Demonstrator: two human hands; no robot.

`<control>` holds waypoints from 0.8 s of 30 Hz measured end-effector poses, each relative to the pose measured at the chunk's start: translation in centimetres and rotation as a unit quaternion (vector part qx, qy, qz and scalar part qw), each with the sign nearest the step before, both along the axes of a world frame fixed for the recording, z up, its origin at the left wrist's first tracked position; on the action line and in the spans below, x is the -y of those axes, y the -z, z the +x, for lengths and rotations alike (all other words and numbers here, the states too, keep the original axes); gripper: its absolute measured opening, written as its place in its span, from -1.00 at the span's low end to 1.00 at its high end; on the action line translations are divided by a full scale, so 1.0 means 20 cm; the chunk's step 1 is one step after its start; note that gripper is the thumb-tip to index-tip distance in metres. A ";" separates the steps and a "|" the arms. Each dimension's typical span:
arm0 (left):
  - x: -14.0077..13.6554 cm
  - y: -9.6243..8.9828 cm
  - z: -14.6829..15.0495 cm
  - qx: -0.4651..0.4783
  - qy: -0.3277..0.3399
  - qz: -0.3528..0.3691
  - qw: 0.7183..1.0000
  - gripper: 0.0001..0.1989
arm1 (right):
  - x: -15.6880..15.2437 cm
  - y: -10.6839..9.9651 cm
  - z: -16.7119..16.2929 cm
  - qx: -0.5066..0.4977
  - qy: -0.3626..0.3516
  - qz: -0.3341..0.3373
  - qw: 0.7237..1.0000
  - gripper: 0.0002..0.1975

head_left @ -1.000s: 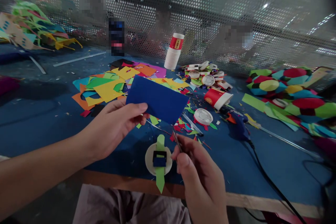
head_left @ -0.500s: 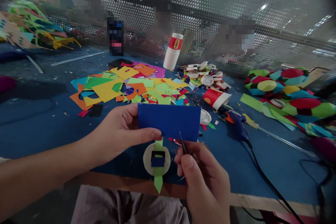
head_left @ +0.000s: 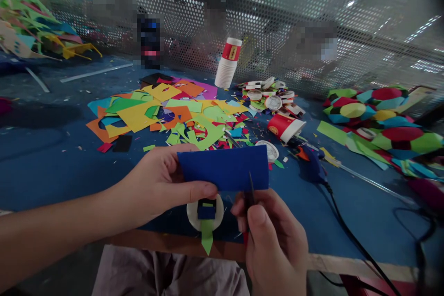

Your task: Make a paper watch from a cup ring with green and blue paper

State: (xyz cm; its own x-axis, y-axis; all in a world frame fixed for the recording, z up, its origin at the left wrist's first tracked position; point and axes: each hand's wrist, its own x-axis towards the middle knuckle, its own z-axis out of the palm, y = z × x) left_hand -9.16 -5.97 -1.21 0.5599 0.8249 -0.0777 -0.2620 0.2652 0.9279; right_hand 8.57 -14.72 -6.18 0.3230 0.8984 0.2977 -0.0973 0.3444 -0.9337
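A rectangular piece of blue paper (head_left: 225, 166) is pinched at its left end by my left hand (head_left: 169, 178), thumb in front and fingers behind. My right hand (head_left: 277, 236) is closed round scissors (head_left: 251, 185), whose dark blade points up across the lower right part of the paper. The scissors' handles are mostly hidden in my fingers. Below the paper, near the table's front edge, lies a round whitish disc (head_left: 205, 225) with a green pointed strip (head_left: 207, 240) and a small dark-and-blue piece on it. The paper hides the strip's upper end.
Colourful paper scraps (head_left: 138, 118) spread beyond my hands. A stack of paper cups (head_left: 227, 64) stands behind them; a red cup (head_left: 285, 128) lies tipped over. To the right are a blue glue gun (head_left: 314, 166) with its black cord and several coloured paper shapes (head_left: 391, 134).
The blue paper has moved slightly lower and tilted a little. The scissors' blade has shifted right along it, and my right hand has moved slightly right.
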 end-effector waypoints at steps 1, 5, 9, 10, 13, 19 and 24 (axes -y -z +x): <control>0.00 0.00 0.00 0.000 0.004 -0.003 1.000 -0.64 | 0.00 0.00 0.00 0.001 -0.004 0.001 1.000 -0.90; -0.01 0.03 -0.01 0.022 0.019 0.019 0.999 -0.66 | 0.01 0.00 0.00 0.002 -0.005 -0.011 1.000 -0.92; -0.01 0.06 -0.02 0.027 0.031 0.034 0.999 -0.69 | 0.01 0.01 0.00 0.019 0.009 -0.017 1.000 -0.89; -0.01 0.07 -0.02 0.026 0.033 0.036 0.998 -0.71 | 0.01 0.01 0.00 0.021 0.003 -0.016 1.000 -0.89; 0.00 0.07 -0.03 0.028 0.030 0.041 0.998 -0.78 | 0.02 0.02 0.01 0.013 -0.009 -0.008 1.000 -0.91; 0.00 0.03 -0.01 0.018 0.015 0.006 1.000 -0.66 | 0.03 0.05 0.03 -0.008 -0.003 -0.009 1.000 -0.87; -0.01 0.00 -0.01 0.018 0.012 -0.014 1.000 -0.64 | 0.02 0.04 0.03 -0.009 -0.003 -0.014 1.000 -0.87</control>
State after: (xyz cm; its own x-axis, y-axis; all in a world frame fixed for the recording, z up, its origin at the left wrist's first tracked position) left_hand -9.31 -5.79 -1.16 0.5822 0.8091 -0.0805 -0.2877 0.2976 0.9103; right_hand 9.12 -15.19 -6.99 0.3223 0.9085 0.2660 -0.1164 0.3170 -0.9413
